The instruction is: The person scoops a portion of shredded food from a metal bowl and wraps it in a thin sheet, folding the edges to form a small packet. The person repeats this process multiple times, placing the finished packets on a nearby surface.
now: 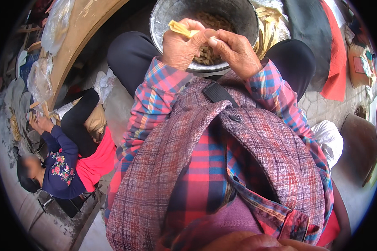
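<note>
A folded pale-yellow strip (180, 29), perhaps dried leaf or bean-curd skin, sticks up from my left hand (180, 47), which grips it between thumb and fingers. My right hand (237, 50) meets the left thumb, its thumb and forefinger pinched close together where the strip's other end seems to be; fingers cover that spot. Both hands are over a grey metal basin (168, 9) between my knees. Small brownish-yellow rolled or knotted pieces (207, 56) lie in its bottom, partly hidden by my hands.
Long yellow strips (267, 28) lie just right of the basin. Beyond are a dark sheet (308, 40) and red cloth (336, 62). A curved-looking wooden edge (81, 31) runs at the left, beside plastic bags (58, 28). Another person (61, 163) sits lower left, hands raised.
</note>
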Available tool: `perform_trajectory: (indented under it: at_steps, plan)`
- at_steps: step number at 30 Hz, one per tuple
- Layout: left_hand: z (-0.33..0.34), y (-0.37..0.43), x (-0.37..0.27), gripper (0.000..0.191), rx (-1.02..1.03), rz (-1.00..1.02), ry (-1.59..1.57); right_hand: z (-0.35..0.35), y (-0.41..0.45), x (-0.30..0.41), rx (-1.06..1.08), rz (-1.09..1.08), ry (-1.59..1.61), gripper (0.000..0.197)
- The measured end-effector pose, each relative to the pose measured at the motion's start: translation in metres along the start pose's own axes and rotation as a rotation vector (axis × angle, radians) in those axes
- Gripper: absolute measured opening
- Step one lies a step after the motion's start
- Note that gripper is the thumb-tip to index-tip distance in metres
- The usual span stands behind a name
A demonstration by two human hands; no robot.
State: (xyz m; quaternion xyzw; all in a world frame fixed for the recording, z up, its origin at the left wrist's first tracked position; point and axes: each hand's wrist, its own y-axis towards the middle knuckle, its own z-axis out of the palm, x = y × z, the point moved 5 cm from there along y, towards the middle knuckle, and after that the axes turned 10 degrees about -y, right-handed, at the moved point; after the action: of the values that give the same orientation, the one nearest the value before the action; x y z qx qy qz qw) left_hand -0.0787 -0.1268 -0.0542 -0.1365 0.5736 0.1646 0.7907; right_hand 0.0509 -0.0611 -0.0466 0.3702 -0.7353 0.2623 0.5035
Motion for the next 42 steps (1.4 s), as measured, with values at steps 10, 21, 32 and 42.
perform_trajectory:
  at_steps: [10, 21, 32, 42]
  plan:
    - [0.004, -0.008, -0.012, 0.014, -0.015, -0.129, -0.227, -0.003, -0.005, 0.010, 0.100, -0.073, -0.037, 0.028]
    - [-0.004, -0.013, -0.024, 0.017, -0.056, -0.170, -0.418, -0.013, -0.007, 0.031, 0.168, -0.218, -0.132, 0.028]
    - [-0.004, -0.011, -0.023, 0.020, -0.067, -0.164, -0.353, -0.018, -0.006, 0.034, 0.202, -0.230, -0.186, 0.027]
    - [-0.022, 0.008, -0.019, 0.056, 0.128, -0.254, -0.442, -0.018, 0.017, 0.002, 0.171, 0.203, 0.221, 0.025]
